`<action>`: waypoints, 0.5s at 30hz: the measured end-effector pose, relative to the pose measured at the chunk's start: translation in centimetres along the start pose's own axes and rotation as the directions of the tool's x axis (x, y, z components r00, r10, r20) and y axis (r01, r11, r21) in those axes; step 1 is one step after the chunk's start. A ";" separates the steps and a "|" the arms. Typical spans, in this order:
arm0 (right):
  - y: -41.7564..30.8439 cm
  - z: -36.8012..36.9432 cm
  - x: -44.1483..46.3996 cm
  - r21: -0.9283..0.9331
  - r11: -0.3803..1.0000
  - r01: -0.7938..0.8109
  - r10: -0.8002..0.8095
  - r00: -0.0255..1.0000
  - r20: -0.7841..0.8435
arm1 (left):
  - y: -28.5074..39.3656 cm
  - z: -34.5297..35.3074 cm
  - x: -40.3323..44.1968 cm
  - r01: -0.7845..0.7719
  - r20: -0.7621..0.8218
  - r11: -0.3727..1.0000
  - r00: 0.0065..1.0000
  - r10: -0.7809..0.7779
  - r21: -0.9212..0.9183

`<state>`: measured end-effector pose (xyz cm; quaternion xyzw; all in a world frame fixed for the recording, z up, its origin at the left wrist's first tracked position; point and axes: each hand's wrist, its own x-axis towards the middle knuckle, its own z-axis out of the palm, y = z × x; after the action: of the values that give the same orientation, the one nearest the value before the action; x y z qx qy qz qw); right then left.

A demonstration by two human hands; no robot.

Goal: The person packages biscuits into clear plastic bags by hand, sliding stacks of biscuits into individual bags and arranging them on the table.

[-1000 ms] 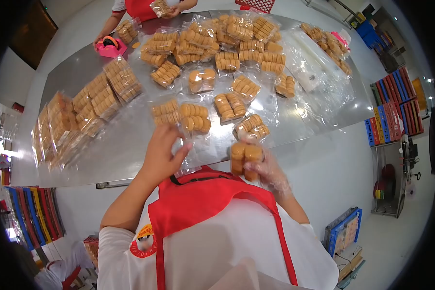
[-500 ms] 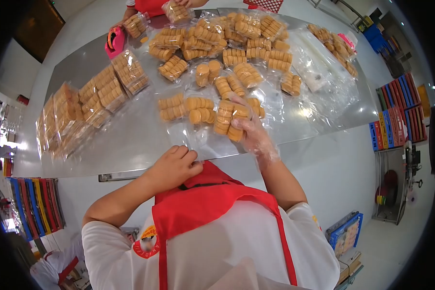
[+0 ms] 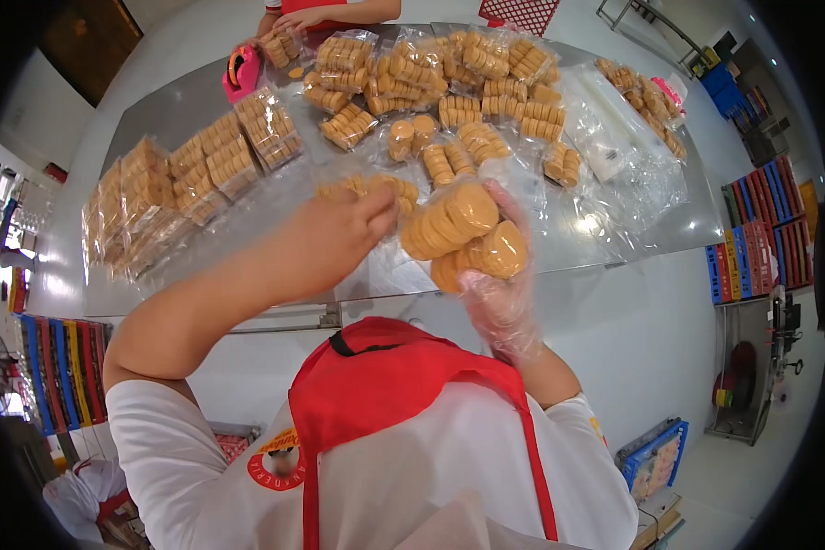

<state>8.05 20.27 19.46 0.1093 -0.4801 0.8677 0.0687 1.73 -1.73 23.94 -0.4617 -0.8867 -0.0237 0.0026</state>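
A clear bag of round golden cookies [image 3: 463, 229], stacked in two rows, is held up over the table's near edge. My right hand [image 3: 504, 293], in a clear plastic glove, is closed around its right side. My bare left hand [image 3: 339, 234] is at the bag's left end with its fingers curled together; whether they pinch the plastic cannot be made out. Behind that hand, more cookies [image 3: 394, 188] lie on the table, partly hidden by it.
Many bagged cookies [image 3: 403, 78] are heaped on the metal table [image 3: 293, 206]. Packed bags [image 3: 202, 165] stand in a row at left, near a pink tape dispenser [image 3: 241, 73]. Clear plastic bags [image 3: 614, 174] lie at right. Across the table, another person's hand [image 3: 302, 18] touches a bag.
My right hand has lifted the cookie bag closer to me and turned it. My left hand has risen from the table edge to the bag's left end. The other person's hands have shifted.
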 end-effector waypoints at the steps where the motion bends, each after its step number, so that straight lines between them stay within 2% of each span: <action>1: 0.2 0.6 -0.1 -0.003 1.000 0.024 -0.024 1.000 -0.001 | -0.1 -1.1 0.4 0.048 0.060 0.998 0.997 -0.045 -0.049; 3: 0.9 1.5 -0.2 -0.018 0.997 0.072 -0.072 0.997 0.011 | -0.2 -3.7 1.1 0.151 0.183 0.979 0.975 -0.124 -0.137; 4: 1.4 1.8 -0.2 -0.023 0.995 0.100 -0.100 0.995 0.015 | -0.7 -4.3 1.3 0.141 0.155 0.972 0.981 -0.112 -0.186; 6: 2.0 2.2 -0.6 -0.152 0.975 0.159 -0.146 0.985 0.097 | -1.5 -4.7 1.2 0.110 0.125 0.949 0.989 -0.076 -0.295; 7: 2.1 2.5 -0.9 -0.219 0.956 0.194 -0.166 0.976 0.139 | -2.0 -4.3 1.0 0.010 0.072 0.940 0.997 0.015 -0.340; 9: 1.7 3.5 -1.5 -0.490 0.853 0.180 -0.100 0.978 0.184 | -3.3 -3.5 0.9 -0.204 -0.062 0.895 0.979 0.195 -0.396; 10: 1.5 4.3 -1.9 -0.613 0.771 0.169 -0.060 0.979 0.194 | -3.3 -3.0 0.6 -0.196 -0.039 0.890 0.980 0.197 -0.411; 13: 1.4 6.9 -3.4 -0.687 0.726 0.044 0.011 0.997 0.075 | -2.0 -2.2 -0.4 -0.151 0.054 0.896 0.980 0.190 -0.417; 15: 2.2 8.2 -4.6 -0.685 0.708 -0.174 0.131 0.985 -0.115 | -1.0 -1.7 -1.2 -0.108 0.167 0.924 0.969 0.180 -0.368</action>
<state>13.04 12.12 20.68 0.0106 -0.7742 0.6311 0.0465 1.55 -3.40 25.52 -0.5188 -0.8270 -0.1374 -0.1673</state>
